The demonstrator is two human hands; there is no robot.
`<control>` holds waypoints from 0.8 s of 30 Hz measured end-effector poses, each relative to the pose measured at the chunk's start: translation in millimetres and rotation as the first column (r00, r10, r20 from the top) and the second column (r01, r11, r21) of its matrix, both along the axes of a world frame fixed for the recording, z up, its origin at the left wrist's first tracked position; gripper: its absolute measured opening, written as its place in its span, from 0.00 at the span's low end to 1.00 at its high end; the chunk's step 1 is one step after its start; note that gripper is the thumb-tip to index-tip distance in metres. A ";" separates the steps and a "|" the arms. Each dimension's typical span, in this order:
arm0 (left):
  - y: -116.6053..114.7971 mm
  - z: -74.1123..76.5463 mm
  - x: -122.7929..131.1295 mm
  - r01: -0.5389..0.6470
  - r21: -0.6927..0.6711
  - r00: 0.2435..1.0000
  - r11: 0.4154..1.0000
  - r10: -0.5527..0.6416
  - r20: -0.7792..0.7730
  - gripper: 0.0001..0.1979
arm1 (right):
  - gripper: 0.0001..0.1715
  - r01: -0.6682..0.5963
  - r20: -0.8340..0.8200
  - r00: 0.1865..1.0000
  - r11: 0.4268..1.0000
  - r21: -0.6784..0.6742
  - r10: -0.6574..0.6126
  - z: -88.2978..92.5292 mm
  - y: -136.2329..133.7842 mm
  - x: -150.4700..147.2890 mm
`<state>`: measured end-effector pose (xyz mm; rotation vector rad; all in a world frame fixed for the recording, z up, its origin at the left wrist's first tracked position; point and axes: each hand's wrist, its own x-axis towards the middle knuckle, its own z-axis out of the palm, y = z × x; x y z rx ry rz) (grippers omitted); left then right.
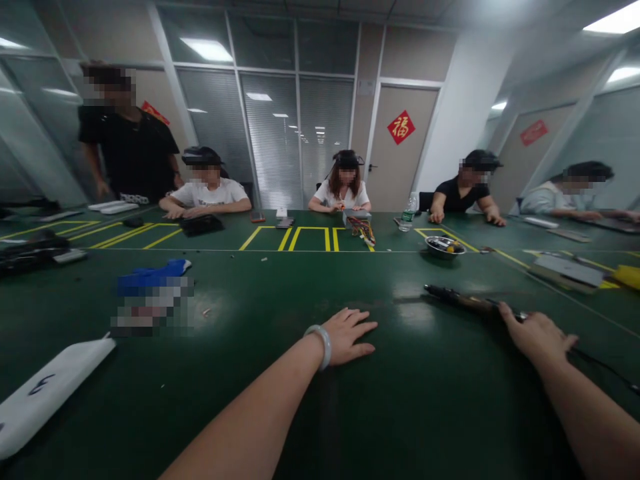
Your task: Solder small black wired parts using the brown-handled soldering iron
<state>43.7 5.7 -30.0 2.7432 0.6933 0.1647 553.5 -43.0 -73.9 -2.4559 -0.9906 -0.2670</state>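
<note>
My left hand (pixel 345 337) lies palm down on the green table (pixel 400 407), fingers spread, with nothing in it. A pale bangle (pixel 325 347) circles that wrist. Over to the right, my right hand (pixel 540 340) is closed around the rear part of a long dark electric screwdriver (pixel 465 300). The tool lies low along the tabletop, its tip pointing left and away from me. A black cord (pixel 607 370) trails from behind this hand to the right edge of the view. The underside of my grip is hidden.
A white power bank-like block (pixel 55 387) and a blue cloth-like item (pixel 153 275) lie on the left. Beyond the screwdriver stands a metal bowl (pixel 445 248) of small parts. A water bottle (pixel 407 215) and bundled wires (pixel 363 230) sit farther back, near several seated people.
</note>
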 end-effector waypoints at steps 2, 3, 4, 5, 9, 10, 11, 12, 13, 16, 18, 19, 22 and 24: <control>1.1 -1.9 1.0 -0.004 0.021 1.000 1.000 0.004 0.004 0.31 | 0.46 0.034 -0.010 0.999 0.991 -0.131 -0.035 7.1 0.8 -8.8; 1.7 -2.6 1.2 -0.006 0.029 1.000 1.000 0.006 0.005 0.30 | 0.42 0.023 -0.006 1.000 0.986 -0.163 -0.024 11.6 1.2 -16.4; 2.3 -3.3 1.3 -0.007 0.035 1.000 0.999 0.007 0.007 0.30 | 0.39 -0.006 0.006 1.000 0.985 -0.173 0.007 16.6 2.1 -26.6; 2.8 -3.9 1.2 -0.006 0.040 1.000 0.999 0.006 0.008 0.30 | 0.37 -0.036 0.018 0.999 0.984 -0.174 0.040 22.0 3.7 -39.4; 2.9 -7.0 0.7 -0.004 0.077 0.999 0.997 0.002 0.035 0.28 | 0.31 -0.213 0.011 0.976 0.963 -0.165 0.218 41.7 20.7 -116.4; 2.1 -7.8 1.0 -0.012 0.093 0.999 0.996 0.007 0.050 0.28 | 0.29 -0.285 -0.004 0.958 0.946 -0.157 0.288 44.1 27.2 -140.7; 1.0 -8.4 1.7 -0.026 0.114 0.997 0.993 0.018 0.071 0.28 | 0.28 -0.337 -0.007 0.940 0.929 -0.149 0.340 44.8 34.0 -166.4; -0.2 -8.7 2.7 -0.044 0.143 0.995 0.989 0.030 0.100 0.27 | 0.27 -0.379 -0.006 0.924 0.914 -0.144 0.382 43.9 40.7 -192.8; -1.3 -8.6 3.8 -0.065 0.180 0.989 0.982 0.040 0.140 0.26 | 0.27 -0.417 -0.005 0.907 0.898 -0.138 0.420 41.4 46.8 -219.7; -1.4 -6.4 5.4 -0.169 0.294 0.950 0.941 0.076 0.304 0.19 | 0.26 -0.547 0.021 0.834 0.831 -0.101 0.551 29.2 57.4 -297.9; 3.1 -4.9 3.5 -0.302 0.326 0.893 0.896 0.146 0.425 0.16 | 0.22 -0.663 0.060 0.742 0.744 -0.084 0.668 22.3 56.0 -342.0; 6.5 -4.6 1.7 -0.375 0.324 0.859 0.868 0.194 0.474 0.16 | 0.19 -0.720 0.088 0.682 0.688 -0.088 0.726 20.6 53.1 -359.8; 17.3 -5.3 -5.1 -0.522 0.278 0.791 0.806 0.337 0.510 0.19 | 0.20 -0.843 0.187 0.504 0.527 -0.105 0.843 24.0 38.7 -390.0; 21.5 -5.2 -8.4 -0.533 0.245 0.801 0.810 0.390 0.453 0.21 | 0.26 -0.859 0.233 0.480 0.507 -0.073 0.846 30.9 26.8 -389.5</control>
